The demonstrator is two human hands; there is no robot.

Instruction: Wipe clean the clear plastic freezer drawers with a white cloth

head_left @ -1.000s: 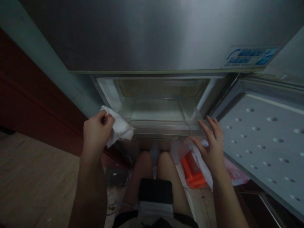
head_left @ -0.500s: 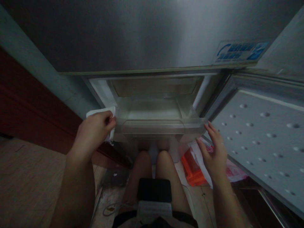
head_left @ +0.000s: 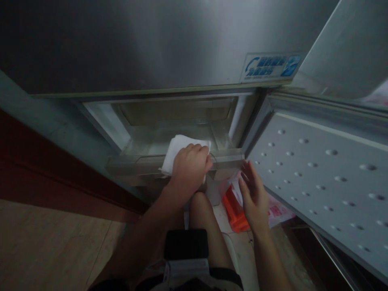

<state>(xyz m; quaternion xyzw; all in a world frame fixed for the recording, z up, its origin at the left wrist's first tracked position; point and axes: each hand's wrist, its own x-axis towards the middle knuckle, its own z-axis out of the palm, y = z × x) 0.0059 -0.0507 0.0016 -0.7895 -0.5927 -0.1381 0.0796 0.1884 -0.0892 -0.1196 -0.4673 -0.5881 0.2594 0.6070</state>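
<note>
A folded white cloth (head_left: 176, 151) is gripped in my left hand (head_left: 191, 162), which lies over the front edge of a clear plastic drawer (head_left: 227, 158), near its middle. The drawer is pulled part way out of the fridge's lower compartment (head_left: 172, 111). By the drawer's right front corner, my right hand (head_left: 254, 192) is held up with its fingers apart and nothing in it. Its fingertips are close to the corner; whether they touch it I cannot tell.
The fridge's lower door (head_left: 318, 178) stands swung out on the right, its inner panel dotted with bumps. Below the drawer's right end are an orange object (head_left: 235, 210) and a pink-and-white plastic bag (head_left: 279, 212). A dark red door frame (head_left: 60, 173) is at the left.
With the cloth, my left hand has moved right from the drawer's left corner to the middle of its front edge. My right hand stays near the right corner. The view has shifted.
</note>
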